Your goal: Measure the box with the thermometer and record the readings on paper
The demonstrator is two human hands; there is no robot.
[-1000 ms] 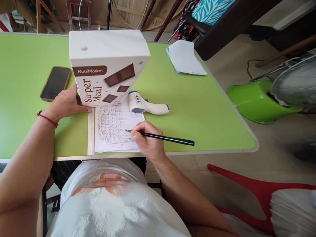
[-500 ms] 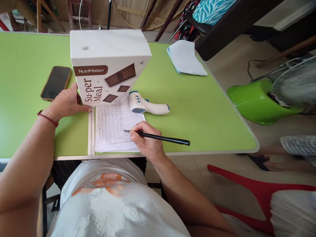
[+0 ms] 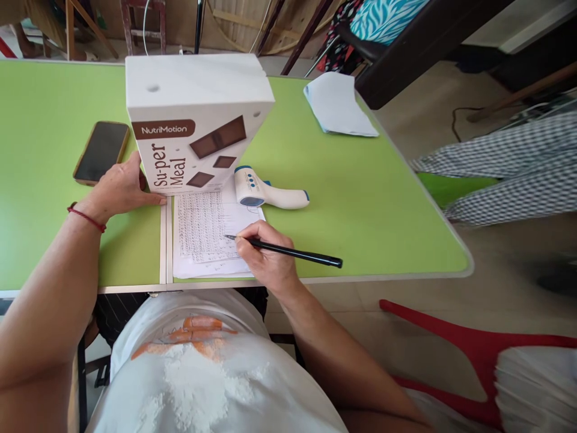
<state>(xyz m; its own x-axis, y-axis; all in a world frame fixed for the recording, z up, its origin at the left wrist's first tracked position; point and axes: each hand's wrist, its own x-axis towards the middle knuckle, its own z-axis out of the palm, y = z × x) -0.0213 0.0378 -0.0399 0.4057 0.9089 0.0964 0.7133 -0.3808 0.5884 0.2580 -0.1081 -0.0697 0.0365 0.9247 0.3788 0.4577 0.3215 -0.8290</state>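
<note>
My right hand (image 3: 269, 255) is closed round a black pen (image 3: 297, 251), its tip on a handwritten sheet of paper (image 3: 205, 225) near the table's front edge. Dense rows of writing cover much of the sheet, and other papers lie under it. Upright at the paper's far end stands a white "NutriMotion Su-per Meal" box (image 3: 175, 147). My left hand (image 3: 119, 189) grips the box's lower left corner, thumb along the front bottom edge, other fingers partly hidden at the side. A white and blue infrared thermometer (image 3: 274, 195) lies right of the box, beyond my right hand.
A phone (image 3: 101, 151) lies on the green table (image 3: 360, 222) left of the box. Folded white paper (image 3: 340, 105) rests at the far right. Beside the table's right edge are a person's checked trousers (image 3: 509, 165), and a red chair (image 3: 478, 343) stands nearer me.
A person in checked trousers has come in beside the table's right edge, now covering much of the green object there. The pen has shifted very slightly left; my left hand stays put.
</note>
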